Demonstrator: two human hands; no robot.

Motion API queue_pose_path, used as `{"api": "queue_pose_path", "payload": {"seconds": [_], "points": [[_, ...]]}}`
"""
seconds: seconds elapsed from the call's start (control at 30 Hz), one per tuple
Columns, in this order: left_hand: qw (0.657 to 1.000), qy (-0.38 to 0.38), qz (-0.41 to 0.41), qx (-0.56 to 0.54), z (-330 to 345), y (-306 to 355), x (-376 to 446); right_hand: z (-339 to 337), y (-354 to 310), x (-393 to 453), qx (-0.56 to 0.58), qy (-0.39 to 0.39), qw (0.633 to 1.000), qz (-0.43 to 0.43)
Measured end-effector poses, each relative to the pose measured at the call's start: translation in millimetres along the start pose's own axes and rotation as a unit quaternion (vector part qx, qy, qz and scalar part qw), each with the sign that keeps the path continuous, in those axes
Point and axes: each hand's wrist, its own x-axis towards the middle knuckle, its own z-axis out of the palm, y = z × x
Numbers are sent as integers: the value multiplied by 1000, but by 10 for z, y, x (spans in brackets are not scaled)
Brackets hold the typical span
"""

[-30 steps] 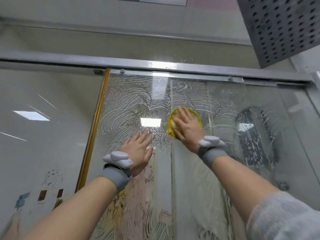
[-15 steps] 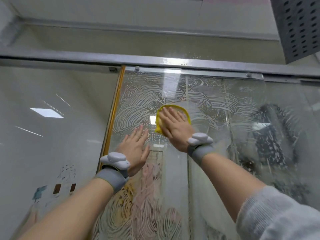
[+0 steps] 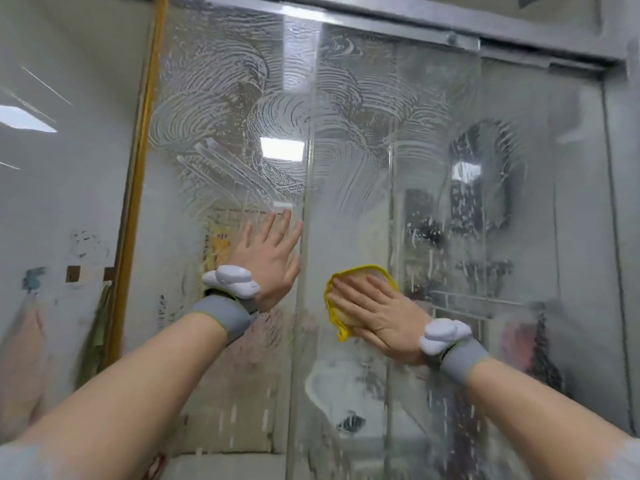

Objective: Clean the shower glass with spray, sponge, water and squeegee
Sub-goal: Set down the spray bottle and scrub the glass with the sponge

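1. Flat and spread, the right hand (image 3: pixel 375 315) presses the yellow sponge (image 3: pixel 349 299) against the shower glass (image 3: pixel 349 140); its fingers lie straight over the sponge, with yellow showing past the fingertips and below the palm.
2. Just beside it, the left hand (image 3: pixel 268 258) braces open on the pane, fingers straight and pointing up, holding nothing.
3. A second ago the sponge was working high up, near the top rail (image 3: pixel 381 8); it is now lower, at mid-pane, and the left hand has come down with it.
4. Further up, the soap swirls (image 3: pixel 221 109) cover the upper glass, so I judge scrubbing is moving down to the lower, less-lathered part; rinsing and squeegee are still to come.
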Motion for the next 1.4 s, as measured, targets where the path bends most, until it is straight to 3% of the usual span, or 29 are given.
{"api": "queue_pose_path", "payload": {"seconds": [0.07, 0.13, 0.2, 0.23, 0.33, 0.43, 0.5, 0.57, 0.67, 0.77, 0.83, 0.93, 1.03, 1.13, 1.2, 1.33, 1.4], "points": [[1000, -2, -9, 7, 48, 34, -74, -54, 350, -144, -26, 13, 998, 54], [999, -22, -35, 14, 73, 184, -109, -101, 598, -193, 11, 35, 984, 175], [999, -18, -42, 28, 125, 222, -142, -44, 409, -34, 23, 64, 969, 238], [999, -19, -39, 28, 132, 288, -150, 11, 228, -1, 29, 80, 970, 228], [998, -24, -58, 2, 228, 639, -254, 291, -191, -405, 44, 51, 996, 55], [996, -44, -70, 24, 302, 857, -324, 334, 54, -844, 51, 10, 998, -46], [994, -59, -85, 35, 290, 970, -326, 258, 395, -896, 25, 20, 999, -22], [993, -63, -99, 30, 258, 1081, -282, 171, 636, -801, 25, 47, 996, 71], [992, -68, -104, 26, 256, 1244, -236, 227, 333, -735, 54, 76, 983, 159], [991, -77, -102, 34, 246, 1385, -187, 397, -12, -1182, 72, 21, 997, 18], [992, -86, -79, 43, 220, 1487, -128, 379, 230, -1484, 53, -17, 998, -18], [993, -86, -66, 49, 177, 1556, -50, 232, 758, -1435, 27, 7, 995, 100], [994, -82, -46, 52, 210, 1611, 18, 180, 636, -1184, 25, 48, 975, 214], [995, -71, -45, 56, 225, 1667, 99, 316, 281, -1332, 43, 12, 997, 64], [996, -61, -46, 55, 148, 1658, 225, 258, 562, -1431, 40, -14, 999, 10], [996, -60, -46, 52, -95, 1538, 556, -104, 1421, -975, 28, 4, 980, 198], [996, -45, -48, 56, -136, 1484, 665, -213, 1420, -629, 29, 25, 967, 252]]}}
